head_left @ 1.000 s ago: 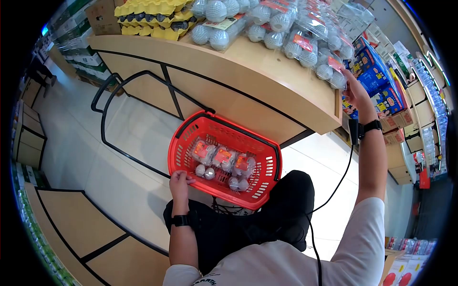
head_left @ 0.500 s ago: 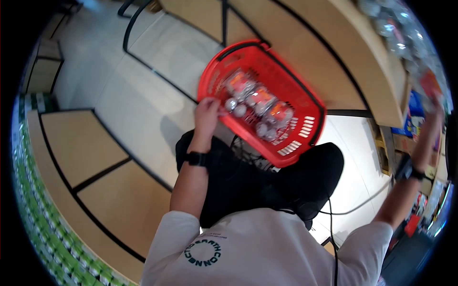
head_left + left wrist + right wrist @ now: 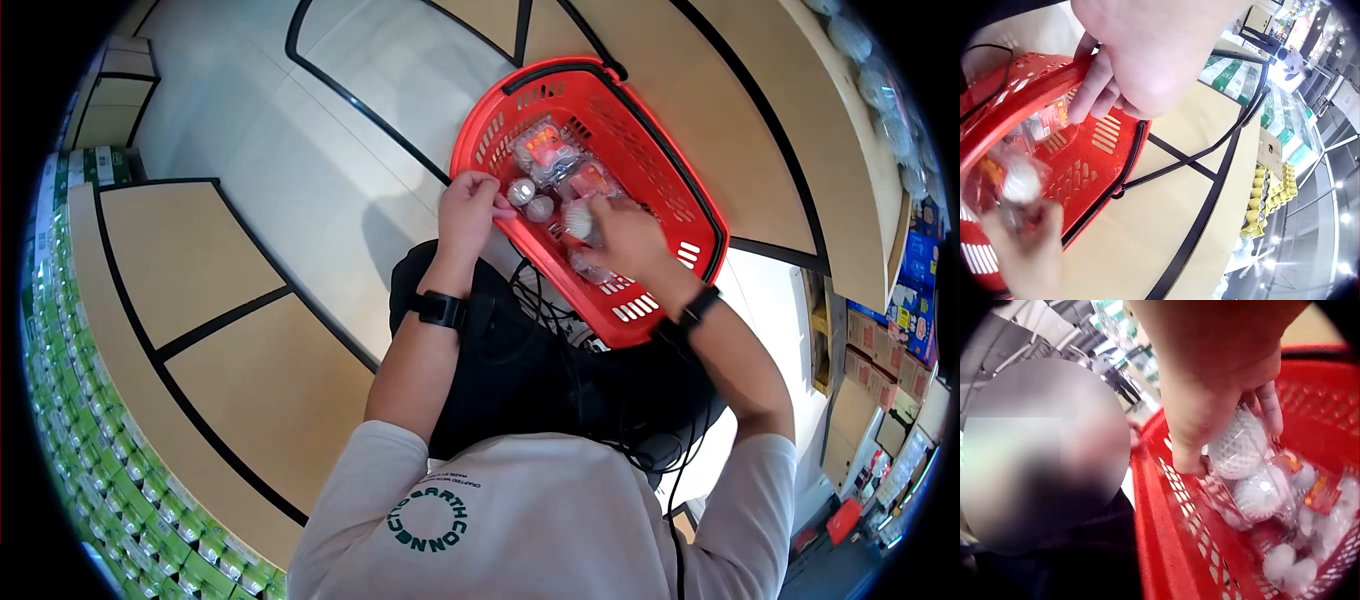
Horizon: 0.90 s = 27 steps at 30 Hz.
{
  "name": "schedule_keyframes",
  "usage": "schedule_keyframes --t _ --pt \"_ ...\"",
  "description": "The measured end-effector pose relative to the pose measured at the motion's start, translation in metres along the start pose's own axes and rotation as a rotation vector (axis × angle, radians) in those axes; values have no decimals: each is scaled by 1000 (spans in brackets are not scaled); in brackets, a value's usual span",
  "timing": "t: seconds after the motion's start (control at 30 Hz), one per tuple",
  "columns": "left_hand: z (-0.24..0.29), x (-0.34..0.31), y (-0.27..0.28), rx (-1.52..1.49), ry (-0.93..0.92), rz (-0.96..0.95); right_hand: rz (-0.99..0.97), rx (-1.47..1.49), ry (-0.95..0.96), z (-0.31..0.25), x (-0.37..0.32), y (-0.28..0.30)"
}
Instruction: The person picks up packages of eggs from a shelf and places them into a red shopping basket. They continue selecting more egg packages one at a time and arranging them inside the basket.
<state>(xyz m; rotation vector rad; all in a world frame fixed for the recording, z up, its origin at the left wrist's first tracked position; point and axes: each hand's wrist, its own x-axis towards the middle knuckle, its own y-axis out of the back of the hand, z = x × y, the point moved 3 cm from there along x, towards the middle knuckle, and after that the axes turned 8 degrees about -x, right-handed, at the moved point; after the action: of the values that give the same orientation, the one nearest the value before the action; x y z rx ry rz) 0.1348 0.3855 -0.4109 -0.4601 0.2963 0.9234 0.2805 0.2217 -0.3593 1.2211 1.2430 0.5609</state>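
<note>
The red shopping basket (image 3: pixel 472 130) stands on the floor against the wooden counter. My left hand (image 3: pixel 468 215) grips its near-left rim, fingers curled over the edge in the left wrist view. Inside the basket, my right hand (image 3: pixel 630 240) holds a clear plastic pack of round items in white foam nets (image 3: pixel 1238 450); thumb and fingers reach around its top. Similar packs with red-orange labels (image 3: pixel 548 145) lie in the basket beside it. A pair of round wrapped pieces (image 3: pixel 522 190) sits near my left hand.
The wooden display counter (image 3: pixel 740 160) rises along the basket's far side, with more clear packs (image 3: pixel 885 90) on top. The basket's black pull handle (image 3: pixel 370 110) extends to the left. Yellow egg trays (image 3: pixel 1260 200) stand on the counter. Another person (image 3: pixel 1113 372) is in the background.
My right hand has come from the counter down into the basket, bringing a foam-netted pack with it. The head view has swung right and down. My left hand has stayed on the basket rim.
</note>
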Motion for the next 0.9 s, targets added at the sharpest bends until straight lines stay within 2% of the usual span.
schedule_keyframes --t 0.17,0.23,0.3,0.37,0.43,0.47,0.53,0.63,0.9 --pt "7 -4 -2 34 26 21 -233 -22 -39 -14 56 -80" --pt "5 -1 0 29 14 31 -192 -44 -33 -14 68 -93" --pt "3 -2 0 -5 -17 26 -196 12 -110 -12 73 -98" --pt "2 -3 1 4 -11 21 -176 15 -103 -11 70 -102" --pt "2 -2 0 1 -15 29 1 64 -49 -11 65 -103" --pt "2 -3 -1 -5 -8 27 -7 60 -53 -9 63 -111" --pt "3 -2 0 34 -1 40 255 129 -3 -6 60 -121" --pt "0 -1 0 23 -13 43 276 266 31 -14 52 -110" --pt "2 0 1 61 -5 51 256 307 49 -1 57 -133"
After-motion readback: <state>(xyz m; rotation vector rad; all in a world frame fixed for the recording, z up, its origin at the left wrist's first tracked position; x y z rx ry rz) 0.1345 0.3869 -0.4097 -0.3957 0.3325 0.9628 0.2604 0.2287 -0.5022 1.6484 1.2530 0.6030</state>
